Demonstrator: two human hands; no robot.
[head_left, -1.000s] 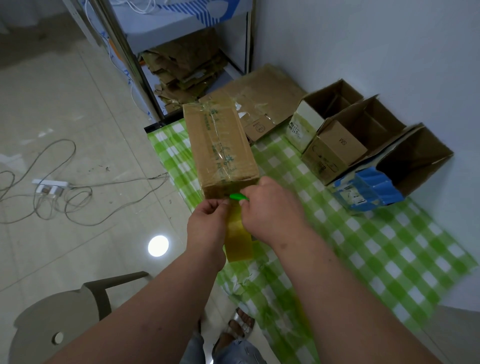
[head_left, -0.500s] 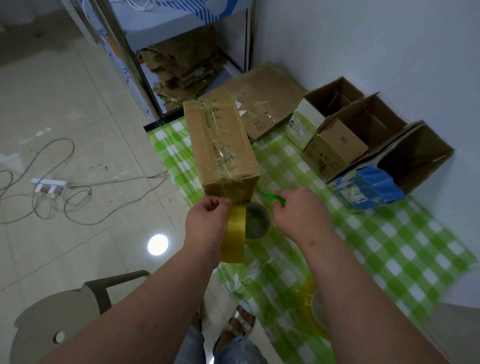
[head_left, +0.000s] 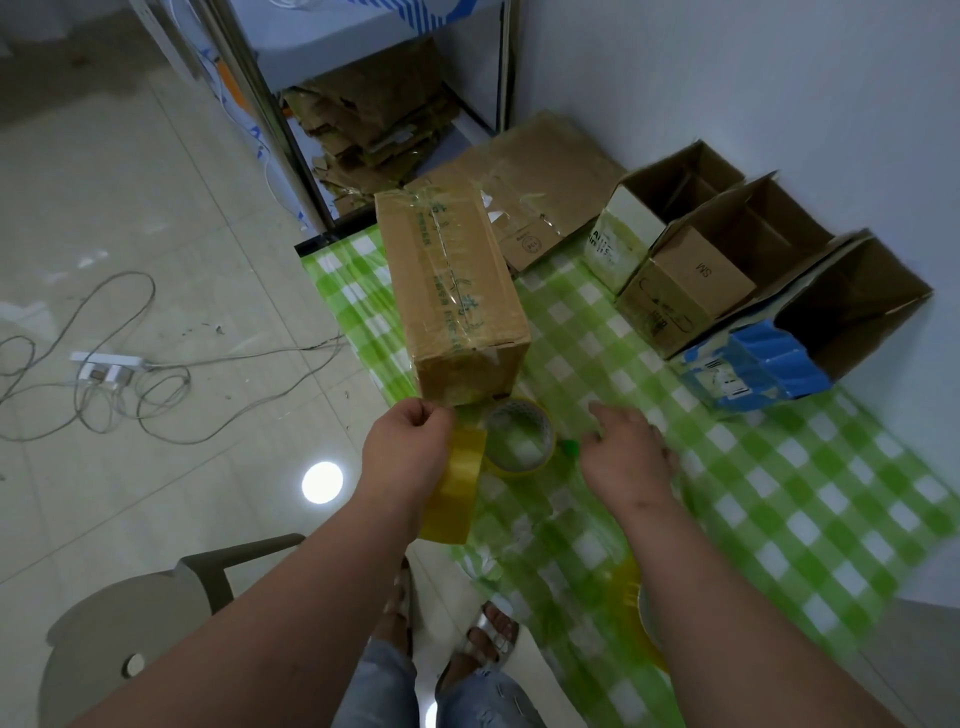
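The bench (head_left: 779, 493) is covered with a green-and-white checked cloth and is set against a white wall. A long closed carton (head_left: 452, 291) is placed on the cloth near the left edge of the bench, with its short end turned toward the person. Clear tape is seen along the top seam of the carton.

A flattened cardboard sheet (head_left: 540, 171) is laid behind the carton. Three open boxes are lined up on their sides along the wall: a white-sided box (head_left: 628, 223), a plain brown box (head_left: 691, 270) and a blue-printed box (head_left: 769, 364).

A tape roll (head_left: 519, 436) is laid flat on the cloth, just in front of the near end of the carton and between the two hands. A tape strip (head_left: 454, 488), yellowish and translucent, is hung downward from the lower near end of the carton, past the bench edge.

The upper part of the strip is pinched by the left hand (head_left: 402, 447), with fingers and thumb pressed together just below the carton. The right hand (head_left: 623, 452) is held over the cloth with fingers loosely spread; nothing is seen gripped in it. A small green tool (head_left: 570, 446) is located just beside that hand; contact cannot be determined because of blur.
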